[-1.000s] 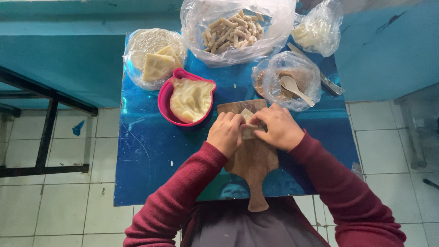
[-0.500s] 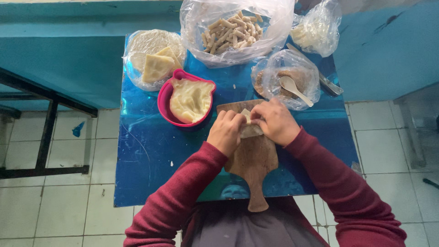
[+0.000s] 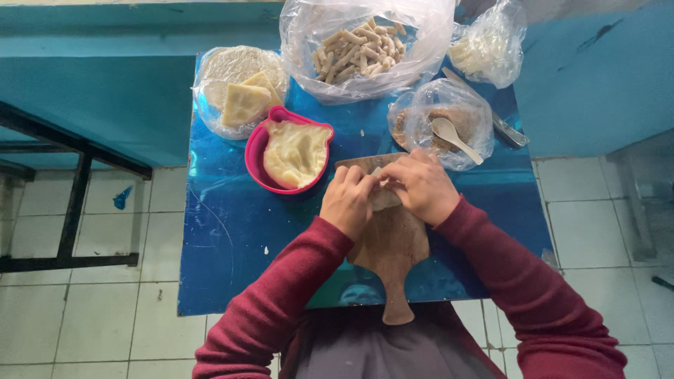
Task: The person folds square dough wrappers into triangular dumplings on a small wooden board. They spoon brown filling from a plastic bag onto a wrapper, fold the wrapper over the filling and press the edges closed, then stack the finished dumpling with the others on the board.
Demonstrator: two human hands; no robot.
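A pale dough wrapper (image 3: pixel 385 198) lies on a wooden paddle board (image 3: pixel 390 249) at the middle of a small blue table (image 3: pixel 232 231). My left hand (image 3: pixel 349 201) and my right hand (image 3: pixel 420 186) both pinch and fold this wrapper, fingers meeting over it, so most of it is hidden. Both arms wear dark red sleeves. The board's handle points toward my body.
A pink bowl (image 3: pixel 256 151) with soft pale dough sits left of the board. Behind are a plastic bag of flat wrappers (image 3: pixel 235 88), a big bag of rolled sticks (image 3: pixel 361 45), a bag of filling with a white spoon (image 3: pixel 449 132), another bag (image 3: pixel 488 49). White tiled floor surrounds the table.
My hands have shifted slightly up the board, working the wrapper between the fingers; the wrapper looks more folded. Nothing else on the table moved.
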